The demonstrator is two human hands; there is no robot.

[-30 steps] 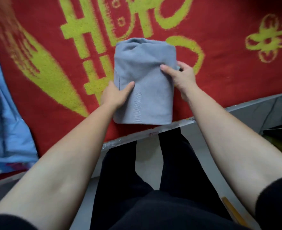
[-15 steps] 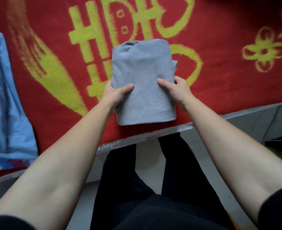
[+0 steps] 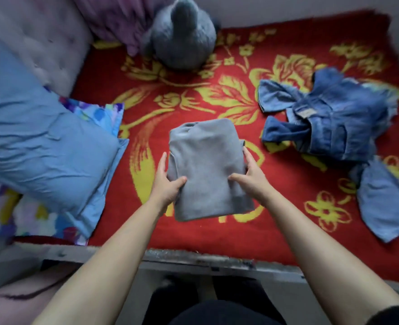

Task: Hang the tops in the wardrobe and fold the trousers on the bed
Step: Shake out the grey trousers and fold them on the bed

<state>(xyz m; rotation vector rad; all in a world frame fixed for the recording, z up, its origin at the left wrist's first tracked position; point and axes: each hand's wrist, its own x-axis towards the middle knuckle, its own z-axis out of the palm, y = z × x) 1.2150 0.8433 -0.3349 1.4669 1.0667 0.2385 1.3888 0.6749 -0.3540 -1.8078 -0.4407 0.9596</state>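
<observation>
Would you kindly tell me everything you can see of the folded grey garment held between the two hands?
The folded grey garment is a soft, fleecy-looking bundle, roughly rectangular, several layers thick, with a rounded fold at its far end. It points away from the person over the red and yellow blanket. The left hand and right hand grip its two sides, thumbs on top. Whether it touches the blanket cannot be told.

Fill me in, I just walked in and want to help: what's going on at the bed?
A person grips a folded grey garment by its sides, left hand and right hand with thumbs on top, over the red blanket. Crumpled denim jeans lie unfolded to its right, a blue pillow to its left.
</observation>
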